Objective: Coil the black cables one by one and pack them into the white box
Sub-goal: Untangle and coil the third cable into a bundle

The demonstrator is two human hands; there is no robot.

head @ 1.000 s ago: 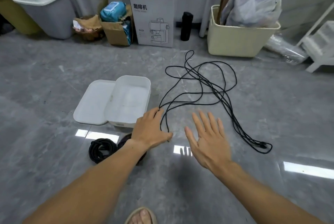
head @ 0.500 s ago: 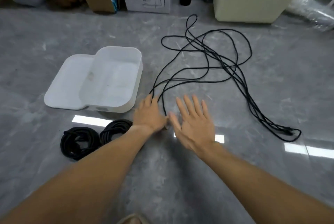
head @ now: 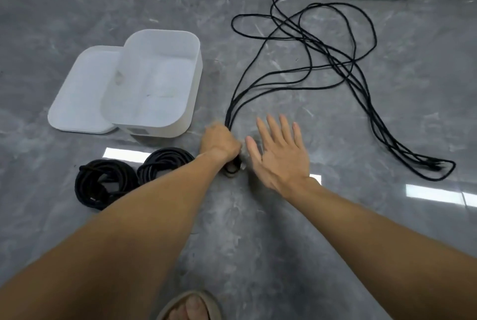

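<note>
Underfoot, floor (head: 335,229): grey, glossy, marble-veined.
White box (head: 178,123): smooth rounded plastic, open.
Loose cable (head: 361,102): thin black loops sprawling from left hand away toward the right.
Left hand (head: 219,143): fist gripping gathered strands.
Right hand (head: 281,157): flat, fingers spread, empty.

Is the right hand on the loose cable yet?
Apart: the head view shows grey floor between the open right hand and the loose cable, which the left hand grips.

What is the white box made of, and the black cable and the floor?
The white box looks like smooth matte plastic, with rounded moulded corners. The loose black cable seems rubber- or plastic-coated: thin, dull, bending freely. The floor looks like polished grey marble-patterned tile, since it mirrors bright lights.
</note>
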